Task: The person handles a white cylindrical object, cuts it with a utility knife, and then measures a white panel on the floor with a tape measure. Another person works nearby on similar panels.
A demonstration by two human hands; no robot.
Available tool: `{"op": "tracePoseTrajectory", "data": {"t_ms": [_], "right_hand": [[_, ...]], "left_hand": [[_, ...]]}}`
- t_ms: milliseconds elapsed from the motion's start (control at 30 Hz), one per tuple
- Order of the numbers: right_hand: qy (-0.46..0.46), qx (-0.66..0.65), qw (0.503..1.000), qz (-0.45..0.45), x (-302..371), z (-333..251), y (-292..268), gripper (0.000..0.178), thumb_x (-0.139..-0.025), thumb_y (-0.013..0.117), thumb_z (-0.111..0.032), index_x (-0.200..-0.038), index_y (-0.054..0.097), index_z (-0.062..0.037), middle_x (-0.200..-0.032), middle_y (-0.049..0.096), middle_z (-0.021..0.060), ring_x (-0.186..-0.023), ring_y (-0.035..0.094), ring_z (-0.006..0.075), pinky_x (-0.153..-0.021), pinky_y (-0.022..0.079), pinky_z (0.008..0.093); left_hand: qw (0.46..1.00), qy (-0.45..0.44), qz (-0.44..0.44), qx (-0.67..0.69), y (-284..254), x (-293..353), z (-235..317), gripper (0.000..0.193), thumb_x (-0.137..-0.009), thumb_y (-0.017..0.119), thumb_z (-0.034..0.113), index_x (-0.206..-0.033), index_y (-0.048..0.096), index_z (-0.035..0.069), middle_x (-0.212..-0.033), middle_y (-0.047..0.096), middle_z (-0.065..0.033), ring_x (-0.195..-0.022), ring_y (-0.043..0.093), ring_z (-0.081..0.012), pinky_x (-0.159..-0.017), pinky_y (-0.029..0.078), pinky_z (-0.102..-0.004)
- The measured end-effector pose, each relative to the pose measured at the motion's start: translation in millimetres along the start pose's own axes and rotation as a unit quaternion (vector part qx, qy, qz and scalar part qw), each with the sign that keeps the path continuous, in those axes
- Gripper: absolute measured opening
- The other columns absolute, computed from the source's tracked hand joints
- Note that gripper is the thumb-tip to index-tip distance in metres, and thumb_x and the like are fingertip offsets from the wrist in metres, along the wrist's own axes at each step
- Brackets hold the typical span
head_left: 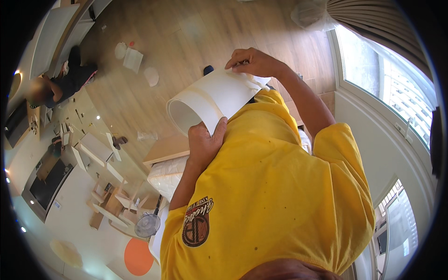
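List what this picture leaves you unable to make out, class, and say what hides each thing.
- Head view: most fingers of the left hand, hidden behind the curled white sheet.
- Head view: the co-worker's hands, too small and blurred.
- Head view: the curtain's full extent, cut off by the dark fisheye rim.

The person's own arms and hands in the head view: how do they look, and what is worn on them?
The left hand and right hand are ungloved, with no watch or bracelet visible. The forearms are bare, below the short sleeves of a yellow shirt, which carries a dark printed emblem near its left sleeve.
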State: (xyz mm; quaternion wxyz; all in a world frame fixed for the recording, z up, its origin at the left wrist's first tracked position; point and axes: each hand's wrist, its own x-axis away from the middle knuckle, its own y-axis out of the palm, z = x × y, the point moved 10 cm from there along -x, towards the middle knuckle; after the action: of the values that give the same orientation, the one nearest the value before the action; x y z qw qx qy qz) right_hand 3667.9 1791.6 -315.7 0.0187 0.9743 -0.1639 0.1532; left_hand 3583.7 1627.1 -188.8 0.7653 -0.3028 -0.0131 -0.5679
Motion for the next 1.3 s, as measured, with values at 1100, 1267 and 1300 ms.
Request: {"op": "tracePoseTrajectory", "data": {"t_ms": [1100,1267,1300], "right_hand": [[0.079,-0.091,0.993,0.005,-37.1,8.3,46.1,0.011,-0.089,0.065,-0.010,-0.096,0.069,-0.0025,-0.093,0.058,0.0026,-0.093,0.054,0.0129,-0.088,0.043,0.0283],[-0.008,-0.014,1.000,-0.026,-70.0,-8.2,77.4,0.019,-0.091,0.063,-0.015,-0.106,0.066,-0.0038,-0.098,0.059,0.0051,-0.089,0.056,0.0157,-0.081,0.045,0.0302],[-0.013,-0.001,1.000,-0.021,-77.1,-14.0,85.5,0.019,-0.092,0.063,-0.016,-0.106,0.066,-0.0034,-0.097,0.059,0.0051,-0.088,0.056,0.0159,-0.081,0.045,0.0304]], "left_hand": [[0.999,-0.006,0.002,-0.038,-31.4,4.9,-21.7,0.027,-0.090,0.066,0.021,-0.082,0.069,-0.005,-0.072,0.068,-0.0198,-0.063,0.066,-0.0354,-0.058,0.050,-0.0400],[0.999,-0.037,0.039,-0.009,-61.4,12.7,-51.1,0.028,-0.090,0.066,0.021,-0.083,0.069,-0.006,-0.072,0.068,-0.0213,-0.062,0.066,-0.0358,-0.057,0.050,-0.0405],[0.998,-0.041,0.053,0.007,-70.0,15.3,-56.9,0.028,-0.090,0.066,0.021,-0.083,0.068,-0.006,-0.072,0.068,-0.0216,-0.062,0.066,-0.0359,-0.057,0.050,-0.0406]]}}
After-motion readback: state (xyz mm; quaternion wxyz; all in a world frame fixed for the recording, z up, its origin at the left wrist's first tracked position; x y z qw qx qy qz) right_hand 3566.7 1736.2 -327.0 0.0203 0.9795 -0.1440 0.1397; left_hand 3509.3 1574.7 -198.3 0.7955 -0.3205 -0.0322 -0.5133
